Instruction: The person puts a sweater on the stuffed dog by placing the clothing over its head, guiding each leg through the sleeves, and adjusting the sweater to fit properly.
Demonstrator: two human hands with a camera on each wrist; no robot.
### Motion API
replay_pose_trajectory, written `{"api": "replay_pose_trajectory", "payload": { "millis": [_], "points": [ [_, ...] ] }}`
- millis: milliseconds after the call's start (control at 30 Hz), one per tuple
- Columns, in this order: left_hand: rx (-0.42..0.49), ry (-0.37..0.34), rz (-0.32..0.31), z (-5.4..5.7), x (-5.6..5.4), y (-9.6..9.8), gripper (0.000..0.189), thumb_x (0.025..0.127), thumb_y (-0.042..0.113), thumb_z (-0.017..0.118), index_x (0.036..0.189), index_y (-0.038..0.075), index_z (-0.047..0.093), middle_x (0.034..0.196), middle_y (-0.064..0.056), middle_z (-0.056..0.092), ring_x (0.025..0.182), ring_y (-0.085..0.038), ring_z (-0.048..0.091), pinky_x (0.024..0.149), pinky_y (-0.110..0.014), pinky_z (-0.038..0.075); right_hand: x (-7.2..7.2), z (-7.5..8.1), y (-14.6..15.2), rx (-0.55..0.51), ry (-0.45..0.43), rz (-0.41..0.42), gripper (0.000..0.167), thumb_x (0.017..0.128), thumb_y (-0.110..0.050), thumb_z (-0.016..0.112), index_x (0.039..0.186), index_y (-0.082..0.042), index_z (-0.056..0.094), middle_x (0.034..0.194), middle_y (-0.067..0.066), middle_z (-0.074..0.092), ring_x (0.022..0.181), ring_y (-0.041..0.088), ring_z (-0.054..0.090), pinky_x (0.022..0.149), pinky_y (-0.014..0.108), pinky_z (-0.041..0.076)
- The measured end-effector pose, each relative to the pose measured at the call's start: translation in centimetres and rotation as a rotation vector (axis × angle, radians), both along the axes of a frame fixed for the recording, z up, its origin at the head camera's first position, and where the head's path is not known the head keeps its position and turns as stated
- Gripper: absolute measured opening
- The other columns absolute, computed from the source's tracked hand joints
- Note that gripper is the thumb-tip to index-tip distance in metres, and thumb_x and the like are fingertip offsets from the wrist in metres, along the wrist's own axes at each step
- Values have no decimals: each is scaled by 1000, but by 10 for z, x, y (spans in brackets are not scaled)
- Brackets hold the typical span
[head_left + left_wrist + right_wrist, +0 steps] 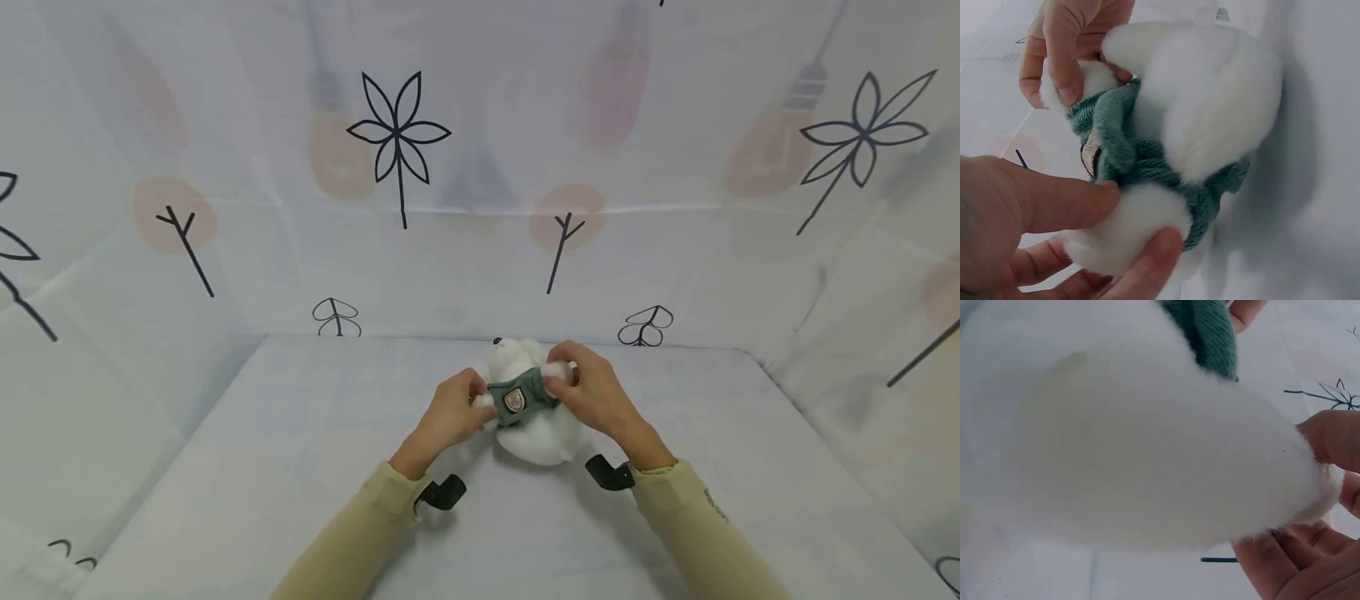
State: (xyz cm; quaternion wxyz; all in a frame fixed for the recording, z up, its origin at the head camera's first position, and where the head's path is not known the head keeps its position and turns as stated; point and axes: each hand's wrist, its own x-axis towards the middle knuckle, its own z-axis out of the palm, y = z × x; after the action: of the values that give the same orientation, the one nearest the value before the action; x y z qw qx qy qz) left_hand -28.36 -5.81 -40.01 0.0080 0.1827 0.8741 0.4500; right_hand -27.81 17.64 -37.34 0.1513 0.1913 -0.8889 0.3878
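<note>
Both hands are gripping: the left hand [453,408], at nine o'clock of the knitted garment [536,387], has thumb and fingers curled round one stubby white limb [1141,219], and the right hand [592,387], at three o'clock, pinches the opposite limb [558,371]. They belong to a white plush toy [536,442] on the table [337,467], toward its twelve o'clock edge and at about five o'clock from the middle of the head view. The step in hand looks like steadying the toy by these two limbs while its garment is arranged; whether the knit is going on or coming off, I cannot tell. The next move seems to call for a firm hold on one limb and the other hand freed to work the knit along gently, since fluffy pile may bunch under it. The garment is green and ribbed, lying across the chest with a shield-shaped badge [514,401] at its front; in the left wrist view its edge curls and rucks between the limbs. The head [512,358] points toward twelve o'clock, its small black nose [497,341] at eleven, and the round, furry body swells out at five o'clock below the knit.
</note>
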Motion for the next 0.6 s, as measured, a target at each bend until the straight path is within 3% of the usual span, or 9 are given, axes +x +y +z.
{"api": "replay_pose_trajectory", "payload": {
  "millis": [100,233,333,467,600],
  "points": [
    [17,108,61,1,-2,-1,17,82,9,71,93,6,58,83,-5,57,66,-13,57,59,-29,46,-1,-3,-1,-57,19,-9,22,84,-6,68,102,-12,57,105,9,58,62,15,60,57,31,49],
    [27,321,145,1,-4,-3,16,78,4,74,87,7,61,85,-5,57,77,-19,53,67,-33,46,-3,-10,-4,-134,29,6,22,83,-3,67,100,-10,55,105,10,56,76,21,66,62,32,52],
    [-4,454,182,0,-7,-4,18,74,-2,74,83,7,61,85,-5,57,78,-20,55,70,-35,47,-6,-15,-5,-97,46,29,22,81,-1,66,95,-11,54,102,7,54,81,19,61,65,32,51],
    [-46,442,163,0,-8,-5,20,73,-1,75,79,8,59,82,-3,52,74,-18,52,67,-32,46,-10,-17,-4,24,76,54,23,75,-2,68,88,-13,52,93,3,51,80,18,50,69,34,47],
    [-9,393,107,1,-6,-4,16,78,10,75,77,10,59,81,-2,52,76,-18,49,68,-32,44,-8,-13,-1,86,79,76,24,73,-2,69,86,-13,52,89,1,50,85,17,50,75,37,47]
  ]
}}
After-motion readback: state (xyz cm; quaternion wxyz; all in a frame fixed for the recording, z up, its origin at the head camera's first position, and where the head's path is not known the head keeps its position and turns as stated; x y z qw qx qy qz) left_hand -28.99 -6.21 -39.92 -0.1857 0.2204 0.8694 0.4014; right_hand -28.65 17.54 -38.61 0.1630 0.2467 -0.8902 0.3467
